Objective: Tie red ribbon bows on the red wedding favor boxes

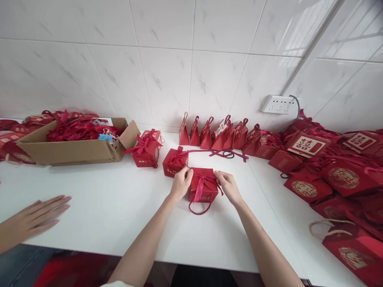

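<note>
A red gift box (205,190) with a pink ribbon bow on top stands on the white table, its cord handle lying toward me. At its upper left corner my left hand (181,183) is closed, thumb and fingers pinched on what seems to be a ribbon end. My right hand (226,184) pinches at the box's upper right corner, where another ribbon end hangs beside the fingers. Just behind and left of this box sits a second red box with a bow (173,162), close to my left hand.
Another person's hand (38,217) lies spread at the left. A cardboard carton (72,153) of red ribbons stands behind it, near another bowed box (146,153). Small triangular boxes (206,135) line the wall. Many red boxes (342,177) are piled at the right.
</note>
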{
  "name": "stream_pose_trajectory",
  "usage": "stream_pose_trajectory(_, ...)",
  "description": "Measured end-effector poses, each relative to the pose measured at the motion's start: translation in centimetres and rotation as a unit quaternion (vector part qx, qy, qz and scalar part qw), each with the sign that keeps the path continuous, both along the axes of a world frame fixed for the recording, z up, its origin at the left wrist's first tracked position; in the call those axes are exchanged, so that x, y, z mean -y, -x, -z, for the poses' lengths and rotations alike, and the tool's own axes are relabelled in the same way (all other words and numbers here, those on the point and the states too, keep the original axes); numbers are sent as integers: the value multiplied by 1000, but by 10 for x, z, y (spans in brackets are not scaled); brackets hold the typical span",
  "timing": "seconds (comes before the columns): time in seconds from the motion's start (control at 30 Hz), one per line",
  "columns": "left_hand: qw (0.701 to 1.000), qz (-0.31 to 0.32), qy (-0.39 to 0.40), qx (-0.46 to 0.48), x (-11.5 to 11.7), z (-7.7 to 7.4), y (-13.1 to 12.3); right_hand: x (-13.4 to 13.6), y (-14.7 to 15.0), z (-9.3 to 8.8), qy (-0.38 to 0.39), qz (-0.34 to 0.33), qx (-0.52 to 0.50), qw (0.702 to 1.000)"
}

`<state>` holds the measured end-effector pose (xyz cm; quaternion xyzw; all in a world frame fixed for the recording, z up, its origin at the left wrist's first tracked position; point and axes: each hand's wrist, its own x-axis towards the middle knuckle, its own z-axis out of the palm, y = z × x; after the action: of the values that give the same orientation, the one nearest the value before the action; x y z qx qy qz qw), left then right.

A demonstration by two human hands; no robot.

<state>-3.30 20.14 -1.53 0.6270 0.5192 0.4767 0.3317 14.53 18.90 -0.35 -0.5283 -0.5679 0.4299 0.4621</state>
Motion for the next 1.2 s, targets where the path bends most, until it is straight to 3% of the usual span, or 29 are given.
stream_pose_trajectory(0.57, 996, -57, 0, 75, 4, 17, -14, -3, 6, 24, 36, -12, -155, 987)
stream_pose_trajectory(0.8, 992, -75, 9, 105, 3, 17, -15, -7, 3, 28, 11, -23, -152, 988)
stream_pose_trajectory(1.13, 990, -15, 9, 141, -6, 14, -4, -13, -23, 22, -30, -54, -121, 991)
stream_pose_trajectory(1.2, 989, 4, 15, 144, -7, 13, -3, -12, -27, 20, -25, -91, -113, 989)
